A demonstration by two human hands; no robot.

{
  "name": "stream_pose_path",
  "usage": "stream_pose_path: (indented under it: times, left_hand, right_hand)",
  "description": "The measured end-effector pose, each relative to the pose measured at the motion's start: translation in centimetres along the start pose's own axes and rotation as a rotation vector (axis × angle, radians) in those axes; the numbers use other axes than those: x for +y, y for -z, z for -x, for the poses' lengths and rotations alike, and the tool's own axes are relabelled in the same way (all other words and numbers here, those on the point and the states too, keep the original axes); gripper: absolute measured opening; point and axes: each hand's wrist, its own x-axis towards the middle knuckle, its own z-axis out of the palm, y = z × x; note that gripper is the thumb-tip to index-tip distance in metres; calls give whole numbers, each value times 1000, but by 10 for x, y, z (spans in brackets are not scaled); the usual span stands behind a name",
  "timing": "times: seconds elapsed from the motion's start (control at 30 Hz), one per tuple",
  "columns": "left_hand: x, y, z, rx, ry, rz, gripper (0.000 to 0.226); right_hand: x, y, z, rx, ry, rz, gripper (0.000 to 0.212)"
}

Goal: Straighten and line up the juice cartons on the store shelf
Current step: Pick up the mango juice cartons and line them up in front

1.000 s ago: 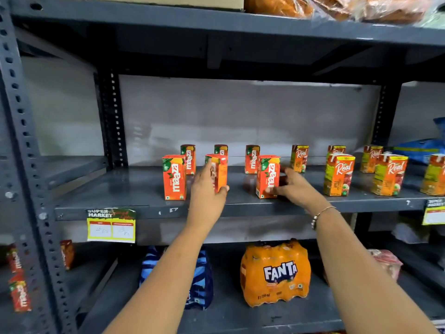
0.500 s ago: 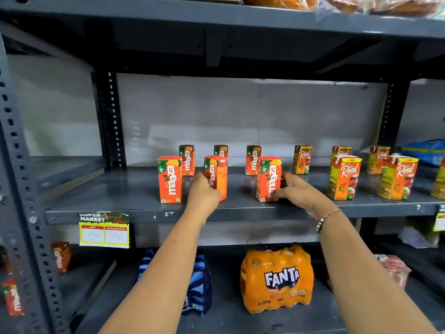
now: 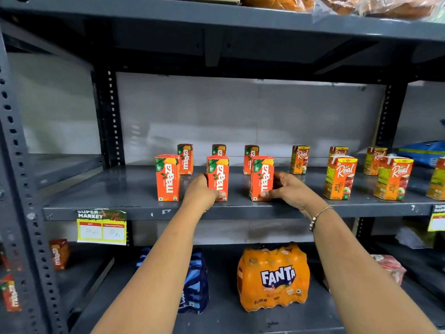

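With the left hand (image 3: 201,192) grasping the middle Maaza carton (image 3: 218,177) and the right hand (image 3: 289,189) grasping the one beside it (image 3: 261,177), square both fronts flush with the shelf edge (image 3: 240,209).

Open gaps between front cartons (image 3: 167,177); back row (image 3: 185,159) blocks beyond.

Even, fairly bright light, dim under the upper shelf (image 3: 216,18); wide-angle bending at edges, slight softness throughout.

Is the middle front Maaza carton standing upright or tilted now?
Upright. The middle carton rests flat on the shelf, its sides vertical like its neighbours', with the left hand around its base.
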Motion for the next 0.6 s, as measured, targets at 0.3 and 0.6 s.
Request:
stream_pose_path:
  times: [0.3, 0.6]
  left_hand:
    - [0, 8, -1, -58, 9, 9, 46]
    - [1, 11, 1, -74, 34, 8, 48]
  right_hand:
    - [3, 1, 3, 13, 15, -14, 59]
    - [3, 1, 4, 28, 24, -10, 57]
